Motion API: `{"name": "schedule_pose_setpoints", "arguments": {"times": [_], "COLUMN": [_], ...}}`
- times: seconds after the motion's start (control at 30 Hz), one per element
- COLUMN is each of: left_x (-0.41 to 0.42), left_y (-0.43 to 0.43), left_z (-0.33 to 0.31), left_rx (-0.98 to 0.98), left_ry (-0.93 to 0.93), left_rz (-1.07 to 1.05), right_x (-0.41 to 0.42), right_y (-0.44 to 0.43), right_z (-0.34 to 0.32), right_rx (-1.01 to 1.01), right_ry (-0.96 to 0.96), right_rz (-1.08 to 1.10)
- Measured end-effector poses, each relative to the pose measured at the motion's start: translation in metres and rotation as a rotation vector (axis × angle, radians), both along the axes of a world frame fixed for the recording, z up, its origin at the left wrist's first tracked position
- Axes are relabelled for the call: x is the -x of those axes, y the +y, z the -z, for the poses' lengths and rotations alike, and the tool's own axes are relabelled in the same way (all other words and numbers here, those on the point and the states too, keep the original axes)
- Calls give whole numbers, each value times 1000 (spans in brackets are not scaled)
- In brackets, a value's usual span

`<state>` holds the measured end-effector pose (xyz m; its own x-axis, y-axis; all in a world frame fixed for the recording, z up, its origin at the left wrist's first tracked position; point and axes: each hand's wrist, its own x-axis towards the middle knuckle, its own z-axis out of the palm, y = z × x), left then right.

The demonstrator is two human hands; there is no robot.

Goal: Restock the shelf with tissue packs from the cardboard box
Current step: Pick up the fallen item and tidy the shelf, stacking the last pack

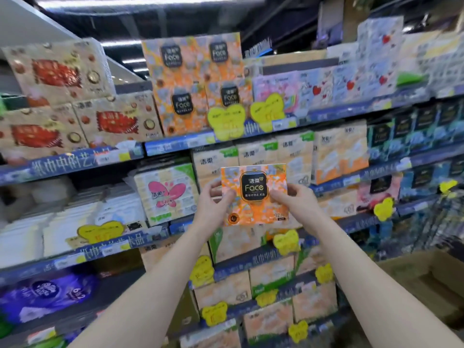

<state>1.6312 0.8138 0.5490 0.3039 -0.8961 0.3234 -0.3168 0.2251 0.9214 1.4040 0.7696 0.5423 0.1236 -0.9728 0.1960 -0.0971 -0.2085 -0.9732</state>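
Left hand point(214, 205) and right hand point(297, 200) grip orange tissue pack point(254, 197) before packed shelf point(175, 144); cardboard box point(426, 272) contents unclear

left hand point(213, 204): bare | right hand point(298, 200): bare | forearms point(160, 277): bare to frame edge

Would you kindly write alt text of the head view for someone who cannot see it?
The left hand and right hand hold an orange Face tissue pack before store shelves full of tissue packs; matching orange packs stand on an upper shelf, and a cardboard box sits at lower right.
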Motion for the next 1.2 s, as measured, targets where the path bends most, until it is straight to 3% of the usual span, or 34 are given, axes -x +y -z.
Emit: {"name": "schedule_pose_setpoints", "arguments": {"times": [0.37, 0.8, 1.2], "left_x": [-23, -70, -146], "left_y": [-29, -116, -155], "left_z": [-114, -262, -329], "left_rx": [179, 433, 516], "left_ry": [-37, -262, -180], "left_rz": [-107, -178, -395], "right_x": [-31, -79, -187], "right_y": [-64, -156, -219], "right_z": [-116, -257, -336], "right_rx": [160, 335, 517], "right_ry": [-95, -221, -180], "right_rz": [-127, -208, -313]}}
